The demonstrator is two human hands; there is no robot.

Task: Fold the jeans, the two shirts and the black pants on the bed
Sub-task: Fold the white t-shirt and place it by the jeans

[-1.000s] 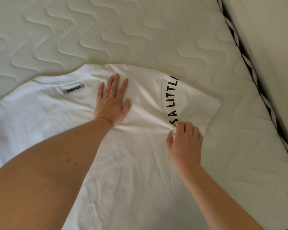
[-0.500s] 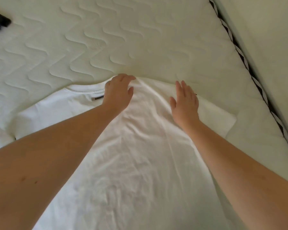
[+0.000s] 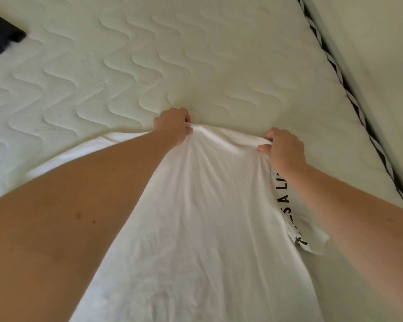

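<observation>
A white shirt [image 3: 203,228] with black lettering on its right sleeve lies spread on the quilted mattress [image 3: 149,66]. My left hand [image 3: 172,127] grips the shirt's top edge near the collar, fingers curled over the fabric. My right hand [image 3: 283,149] pinches the same top edge at the right shoulder, and the cloth bunches up between the two hands. My left forearm hides the shirt's left half. A dark garment [image 3: 0,40] shows at the far left edge of the bed.
The mattress's black-and-white piped edge [image 3: 349,89] runs diagonally on the right, with a pale wall [image 3: 382,54] right behind it. Bare quilted surface stretches beyond the shirt's collar.
Both hands went from lying flat on the shirt to closing on its top edge. The fabric between them has lifted and gathered, and the sleeve lettering shows again.
</observation>
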